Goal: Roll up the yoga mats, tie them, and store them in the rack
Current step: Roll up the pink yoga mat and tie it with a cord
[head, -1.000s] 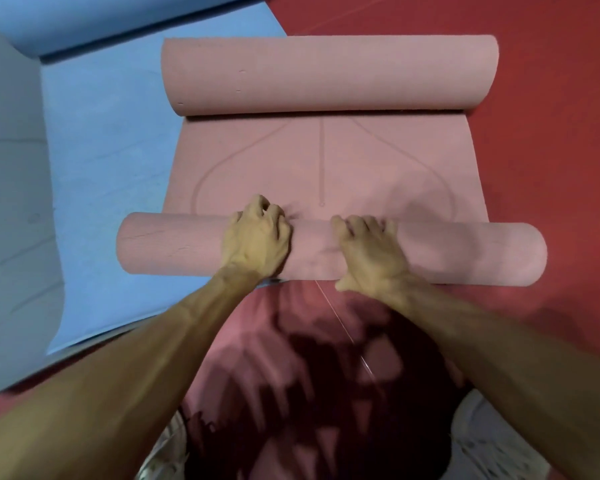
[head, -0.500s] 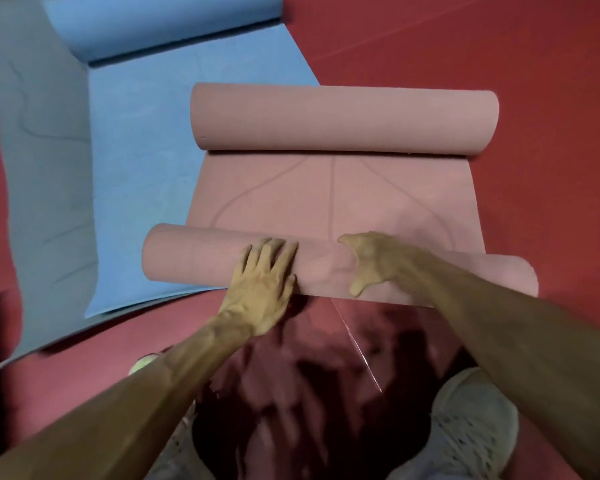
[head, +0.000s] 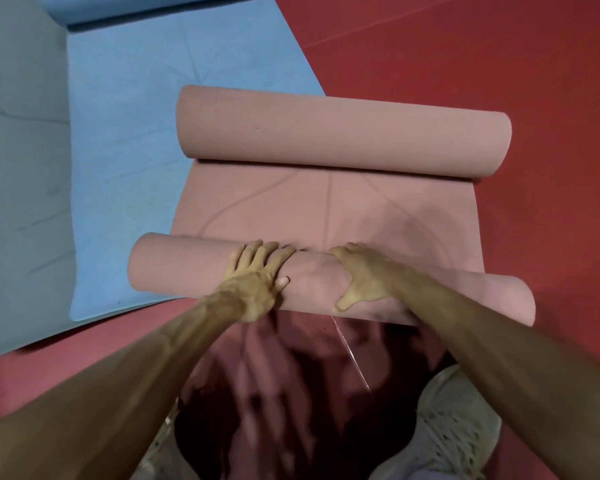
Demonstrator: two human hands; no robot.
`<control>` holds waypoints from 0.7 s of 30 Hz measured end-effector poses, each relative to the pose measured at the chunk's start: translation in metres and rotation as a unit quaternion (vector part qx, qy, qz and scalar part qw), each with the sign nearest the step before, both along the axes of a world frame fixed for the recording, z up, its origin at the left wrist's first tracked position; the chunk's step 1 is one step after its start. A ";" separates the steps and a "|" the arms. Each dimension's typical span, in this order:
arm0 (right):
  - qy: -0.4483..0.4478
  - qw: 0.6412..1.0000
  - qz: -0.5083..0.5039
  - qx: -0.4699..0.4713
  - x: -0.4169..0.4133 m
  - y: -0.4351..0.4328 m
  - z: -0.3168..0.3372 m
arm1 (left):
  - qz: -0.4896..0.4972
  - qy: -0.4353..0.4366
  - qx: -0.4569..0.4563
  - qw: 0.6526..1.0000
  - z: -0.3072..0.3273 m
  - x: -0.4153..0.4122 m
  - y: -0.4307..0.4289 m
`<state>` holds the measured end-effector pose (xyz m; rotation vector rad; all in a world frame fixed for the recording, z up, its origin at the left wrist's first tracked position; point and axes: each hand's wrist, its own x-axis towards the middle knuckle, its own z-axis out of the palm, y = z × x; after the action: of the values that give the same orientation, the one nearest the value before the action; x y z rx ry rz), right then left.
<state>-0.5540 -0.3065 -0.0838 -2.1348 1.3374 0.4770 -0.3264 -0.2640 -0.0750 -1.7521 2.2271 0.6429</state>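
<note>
Your left hand (head: 253, 284) pressed straight fingers on, and your right hand (head: 364, 277) curled over, the pink mat roll (head: 187, 268) at mid-frame, whose frame-left end overhung the blue mat (head: 136, 150), so pushing on risked telescoping.

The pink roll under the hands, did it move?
Yes. The near pink roll has rolled forward, toward the far pink roll; the flat mat between them looks shorter.

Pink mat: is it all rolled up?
Partly rolled. The pink mat has a roll at each end, with a flat stretch between them.
</note>
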 end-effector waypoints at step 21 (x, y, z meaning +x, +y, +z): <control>0.079 0.952 -0.048 -0.293 0.010 0.027 -0.026 | 0.096 0.095 -0.005 0.991 -0.008 -0.015 -0.112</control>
<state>-0.5437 -0.2799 -0.1102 -2.5193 1.8424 0.2283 -0.3415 -0.3761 -0.0833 -2.0045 2.1973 0.8750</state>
